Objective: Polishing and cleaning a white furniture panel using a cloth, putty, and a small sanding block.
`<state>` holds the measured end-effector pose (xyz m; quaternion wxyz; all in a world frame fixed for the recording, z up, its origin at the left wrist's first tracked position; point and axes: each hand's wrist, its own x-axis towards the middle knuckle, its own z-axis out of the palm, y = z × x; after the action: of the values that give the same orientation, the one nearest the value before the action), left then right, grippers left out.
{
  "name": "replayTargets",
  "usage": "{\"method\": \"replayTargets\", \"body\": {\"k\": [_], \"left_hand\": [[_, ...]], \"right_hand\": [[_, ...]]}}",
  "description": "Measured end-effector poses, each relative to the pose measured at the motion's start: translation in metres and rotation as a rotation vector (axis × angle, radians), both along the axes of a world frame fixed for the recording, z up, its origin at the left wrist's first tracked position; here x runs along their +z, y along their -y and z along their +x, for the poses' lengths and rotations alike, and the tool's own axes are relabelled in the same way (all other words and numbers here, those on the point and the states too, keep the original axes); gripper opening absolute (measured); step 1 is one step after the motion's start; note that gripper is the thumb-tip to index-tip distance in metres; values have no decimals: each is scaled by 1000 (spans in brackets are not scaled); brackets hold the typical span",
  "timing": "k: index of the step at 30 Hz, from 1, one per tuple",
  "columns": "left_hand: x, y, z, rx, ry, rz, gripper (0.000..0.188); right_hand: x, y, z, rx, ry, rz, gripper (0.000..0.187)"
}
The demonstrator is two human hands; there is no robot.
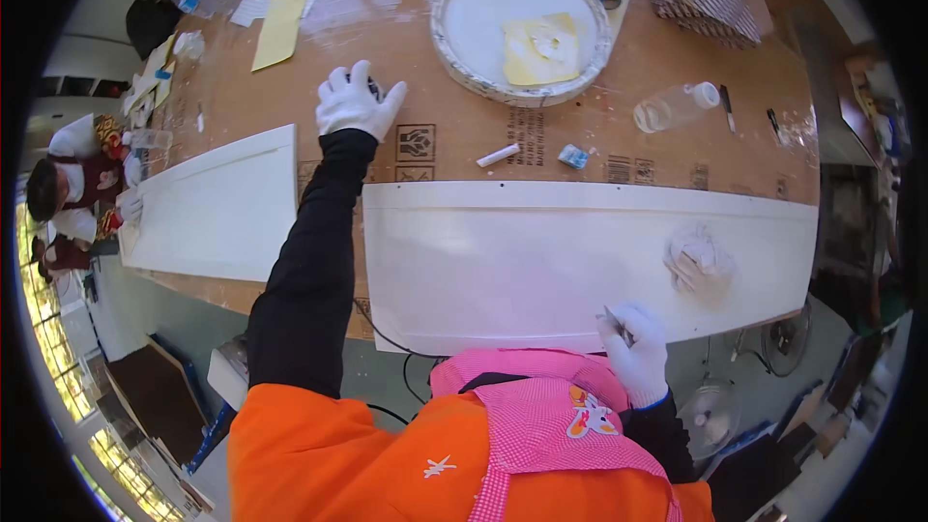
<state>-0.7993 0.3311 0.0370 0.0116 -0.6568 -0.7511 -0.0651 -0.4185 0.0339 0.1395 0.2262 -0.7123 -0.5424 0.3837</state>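
The white panel (522, 261) lies toward four o'clock of the left hand (356, 106), apart from it, and spreads from ten to two o'clock of the right hand (635, 353), which is at its near edge. The gloved left hand has its fingers spread and slightly bent over a small dark thing (374, 88); I cannot tell whether it grips it. The gloved right hand is curled, pinching a slim greyish thing (607, 313). A crumpled cloth (698, 259) sits on the panel at one o'clock of the right hand. From the left hand, a round white tub (440, 34) stands at two o'clock, a clear bottle (667, 111) lies at three, and a second white panel (227, 203) lies at eight, touched by a co-worker's hand (129, 205).
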Motion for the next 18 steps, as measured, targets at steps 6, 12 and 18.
{"method": "replayTargets", "body": {"k": [6, 12, 18], "left_hand": [[-10, -5, -15, 2, -136, 63, 61], [-19, -22, -13, 24, -148, -108, 70], [-10, -17, -42, -66, -135, 43, 85]], "right_hand": [[1, -1, -3, 251, 33, 145, 15], [0, 30, 15, 258, 171, 74, 12], [-14, 46, 50, 157, 120, 48, 23]]}}
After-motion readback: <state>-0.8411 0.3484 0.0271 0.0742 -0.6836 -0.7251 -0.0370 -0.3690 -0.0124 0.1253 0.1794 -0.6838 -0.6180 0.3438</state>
